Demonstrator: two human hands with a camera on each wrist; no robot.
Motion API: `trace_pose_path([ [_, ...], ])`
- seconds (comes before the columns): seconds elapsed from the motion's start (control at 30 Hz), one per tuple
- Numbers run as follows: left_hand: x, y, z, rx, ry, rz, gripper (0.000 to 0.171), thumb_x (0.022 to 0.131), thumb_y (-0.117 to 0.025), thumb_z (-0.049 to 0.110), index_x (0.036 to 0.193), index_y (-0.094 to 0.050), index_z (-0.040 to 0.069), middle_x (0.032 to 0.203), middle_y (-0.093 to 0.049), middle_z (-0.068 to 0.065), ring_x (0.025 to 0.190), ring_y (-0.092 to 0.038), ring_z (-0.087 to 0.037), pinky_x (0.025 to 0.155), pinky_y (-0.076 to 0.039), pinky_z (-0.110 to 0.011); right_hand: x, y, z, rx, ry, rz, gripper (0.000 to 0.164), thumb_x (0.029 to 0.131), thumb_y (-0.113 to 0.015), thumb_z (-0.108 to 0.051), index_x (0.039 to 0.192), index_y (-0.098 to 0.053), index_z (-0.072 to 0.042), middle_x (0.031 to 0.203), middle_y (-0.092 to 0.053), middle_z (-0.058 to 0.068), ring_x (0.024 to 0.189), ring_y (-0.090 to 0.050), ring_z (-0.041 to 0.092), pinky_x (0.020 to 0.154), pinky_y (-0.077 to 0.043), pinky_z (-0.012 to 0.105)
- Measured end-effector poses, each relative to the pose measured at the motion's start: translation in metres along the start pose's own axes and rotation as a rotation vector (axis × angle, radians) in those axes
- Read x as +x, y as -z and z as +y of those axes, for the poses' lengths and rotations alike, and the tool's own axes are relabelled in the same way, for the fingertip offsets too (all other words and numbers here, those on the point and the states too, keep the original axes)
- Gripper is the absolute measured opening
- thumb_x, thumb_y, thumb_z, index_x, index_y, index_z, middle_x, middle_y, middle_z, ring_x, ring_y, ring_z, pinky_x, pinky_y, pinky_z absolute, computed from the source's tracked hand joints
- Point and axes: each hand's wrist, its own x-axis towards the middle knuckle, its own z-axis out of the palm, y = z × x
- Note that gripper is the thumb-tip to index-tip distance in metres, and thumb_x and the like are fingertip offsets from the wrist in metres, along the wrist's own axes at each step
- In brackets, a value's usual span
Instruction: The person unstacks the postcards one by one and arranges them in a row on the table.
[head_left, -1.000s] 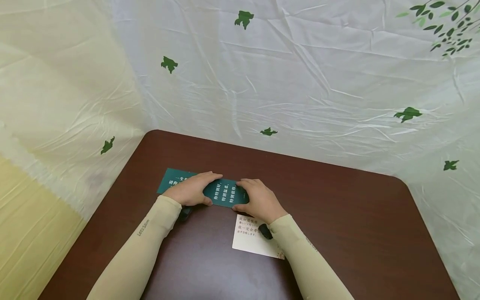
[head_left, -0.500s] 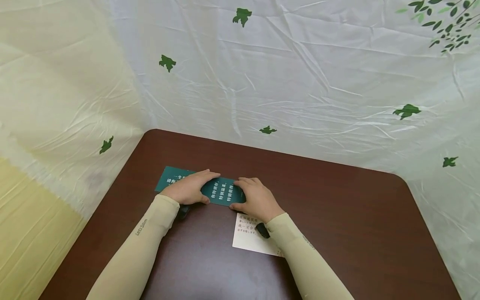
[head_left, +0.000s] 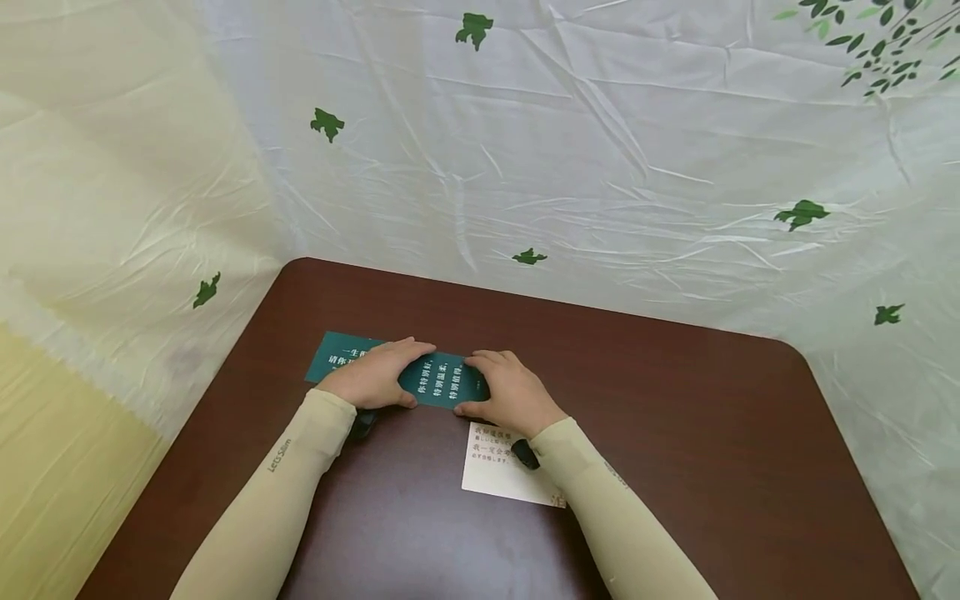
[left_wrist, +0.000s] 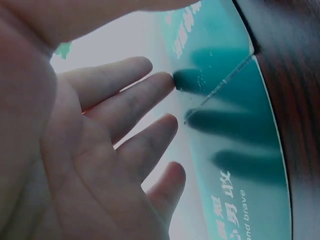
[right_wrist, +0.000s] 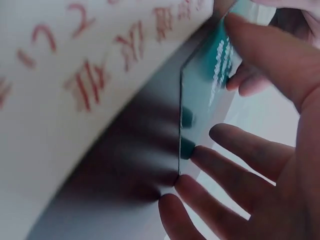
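Two teal cards with white printed characters lie end to end on the brown table: the left card (head_left: 333, 354) and the right card (head_left: 438, 379). Their meeting line shows in the left wrist view. My left hand (head_left: 371, 377) reaches over this join, its spread fingers (left_wrist: 150, 140) casting shadows on the teal surface; firm contact is hard to tell. Over the right card's right end sits my right hand (head_left: 513, 396), thumb by the near edge and fingers (right_wrist: 225, 170) at the far edge and end. Below it lies a cream card (head_left: 502, 475) with reddish characters, partly under the right wrist.
The brown table (head_left: 660, 433) extends to the right of the hands and behind them. White cloth (head_left: 600, 167) printed with green leaves hangs behind the table's far edge, and yellowish cloth (head_left: 75, 433) hangs at left. A dark wrist device (head_left: 525, 454) overhangs the cream card.
The view shifts slightly, so hands and cards appear a little further left and up. Both hands keep nearly the same pose around the right teal card.
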Motion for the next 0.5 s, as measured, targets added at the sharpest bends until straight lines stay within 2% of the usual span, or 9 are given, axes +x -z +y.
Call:
trace_pose_path([
  [0.13,-0.001,-0.003,0.010,-0.013,-0.019,0.017,0.089,0.090,-0.086,0.029,0.168,-0.042,0.020,0.175,-0.038,-0.012,0.163,-0.034,-0.037,0.126,-0.040,-0.062,-0.012,0.002,0.015,0.078,-0.015,0.005,0.088,0.089,-0.085,-0.057,0.159,-0.054,-0.014,0.168,-0.049,0.007,0.155,-0.046,0.031,0.120,-0.051,0.049],
  [0.27,-0.001,-0.009,0.025,-0.022,-0.075,0.041,0.087,0.092,-0.083,0.032,0.167,-0.043,0.020,0.172,-0.044,-0.009,0.159,-0.042,-0.033,0.126,-0.042,-0.057,-0.038,0.007,0.031,0.109,-0.037,0.035,0.091,0.090,-0.084,-0.059,0.161,-0.051,-0.014,0.169,-0.048,0.007,0.157,-0.044,0.033,0.123,-0.046,0.053],
  [0.37,-0.001,-0.018,0.040,0.010,-0.158,0.045,0.082,0.094,-0.081,0.033,0.166,-0.045,0.018,0.168,-0.051,-0.005,0.155,-0.049,-0.028,0.126,-0.043,-0.051,-0.062,0.010,0.040,0.105,-0.044,0.054,0.090,0.089,-0.085,-0.058,0.160,-0.052,-0.013,0.168,-0.049,0.007,0.157,-0.045,0.034,0.124,-0.045,0.055],
  [0.5,-0.009,-0.038,0.068,0.086,-0.273,0.033,0.074,0.097,-0.079,0.033,0.163,-0.049,0.015,0.162,-0.058,-0.005,0.151,-0.055,-0.025,0.126,-0.043,-0.050,-0.094,0.012,0.043,0.085,-0.029,0.090,0.091,0.085,-0.088,-0.057,0.158,-0.055,-0.012,0.167,-0.051,0.007,0.155,-0.047,0.033,0.121,-0.047,0.055],
])
